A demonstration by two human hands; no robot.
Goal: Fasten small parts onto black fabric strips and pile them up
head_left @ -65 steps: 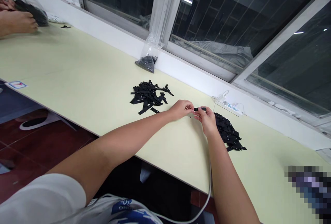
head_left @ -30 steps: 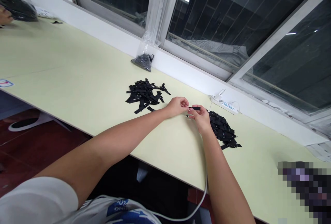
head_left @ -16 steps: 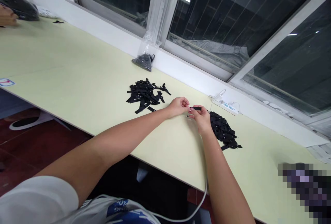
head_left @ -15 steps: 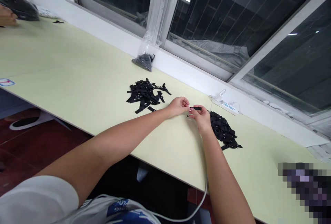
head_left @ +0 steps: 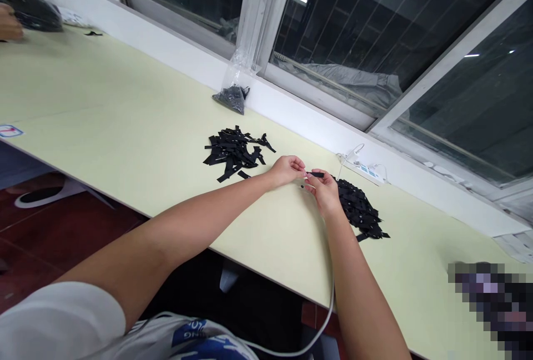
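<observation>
A short black fabric strip (head_left: 317, 175) is held above the table between my two hands. My right hand (head_left: 327, 192) pinches it between thumb and fingers. At the strip's left end, the fingertips of my left hand (head_left: 288, 171) are pressed together; the exact grip there is partly hidden. A tiny dark piece (head_left: 302, 186) shows just below the fingertips. Left of my hands lies a loose pile of black strips (head_left: 233, 152). Beside my right wrist, on its right, sits a denser pile of black strips (head_left: 360, 210), partly covered by that hand.
The long pale table (head_left: 137, 127) runs along a windowed wall. A clear plastic bag with dark contents (head_left: 231, 99) stands against the wall. A white power strip (head_left: 362, 170) with cables lies behind the right pile. A white cable (head_left: 320, 332) hangs by the front edge.
Both hands stay almost in place, with only slight finger movement around the black strip. The piles look the same.
</observation>
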